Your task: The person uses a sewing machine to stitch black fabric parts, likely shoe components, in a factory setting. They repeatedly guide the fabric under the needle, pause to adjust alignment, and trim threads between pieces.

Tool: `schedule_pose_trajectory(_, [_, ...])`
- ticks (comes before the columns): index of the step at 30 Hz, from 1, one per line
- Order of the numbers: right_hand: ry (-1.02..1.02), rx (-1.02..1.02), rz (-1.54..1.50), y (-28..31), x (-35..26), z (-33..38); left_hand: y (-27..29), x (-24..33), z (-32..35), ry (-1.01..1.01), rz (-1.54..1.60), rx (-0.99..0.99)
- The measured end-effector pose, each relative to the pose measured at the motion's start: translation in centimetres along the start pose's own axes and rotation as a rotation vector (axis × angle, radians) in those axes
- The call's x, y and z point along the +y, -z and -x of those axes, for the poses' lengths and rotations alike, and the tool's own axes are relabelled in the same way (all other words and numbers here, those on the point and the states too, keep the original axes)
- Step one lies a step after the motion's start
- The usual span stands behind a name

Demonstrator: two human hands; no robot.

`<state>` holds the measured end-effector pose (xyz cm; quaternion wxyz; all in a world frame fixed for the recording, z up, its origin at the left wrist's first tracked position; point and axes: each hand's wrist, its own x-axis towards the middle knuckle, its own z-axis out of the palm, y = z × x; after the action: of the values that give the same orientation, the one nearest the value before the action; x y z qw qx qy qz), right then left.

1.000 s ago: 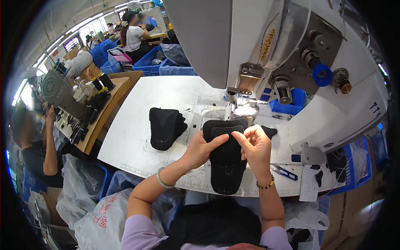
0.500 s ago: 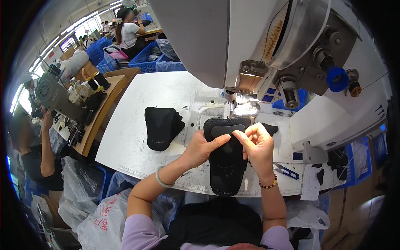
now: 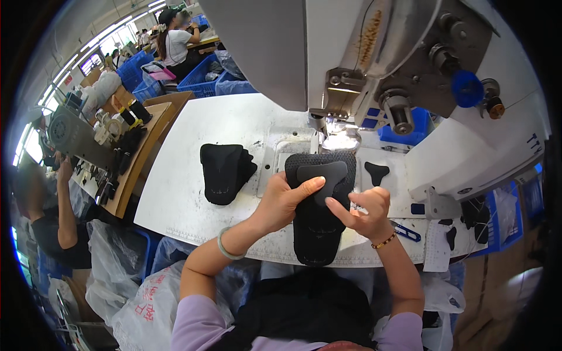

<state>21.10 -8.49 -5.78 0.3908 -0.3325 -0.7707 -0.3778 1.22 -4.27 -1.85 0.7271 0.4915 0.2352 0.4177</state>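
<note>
Your left hand (image 3: 282,198) has its grip clamped on the black fabric piece (image 3: 319,237), thumb on the smooth black patch (image 3: 321,171) lying over its upper part. Your right hand (image 3: 370,212) has its grip apart, thumb tip at the patch's lower part; contact I cannot tell. The piece is above the counter (image 3: 170,199), between a black stack (image 3: 224,175) and a small T-shaped piece (image 3: 376,174).

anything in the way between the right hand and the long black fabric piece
Nothing visible stands between the right hand and the long black fabric piece; the right thumb overlaps it in this view, though contact is unclear. The left hand holds the opposite edge.
</note>
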Motion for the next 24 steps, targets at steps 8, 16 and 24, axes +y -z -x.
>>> schedule_pose_trajectory(8, [-0.114, -0.046, -0.283, 0.2, -0.4, -3.8, 0.8, 1.9, 0.2, 0.030, -0.075, 0.081])
schedule_pose_trajectory(16, [-0.287, -0.037, -0.338, -1.4, -0.1, -5.2, 0.8, 2.7, -1.7, -0.002, -0.055, 0.163])
schedule_pose_trajectory(24, [-0.313, -0.040, -0.260, -2.5, 1.5, -5.1, 0.3, 2.9, -4.1, -0.076, -0.009, 0.202])
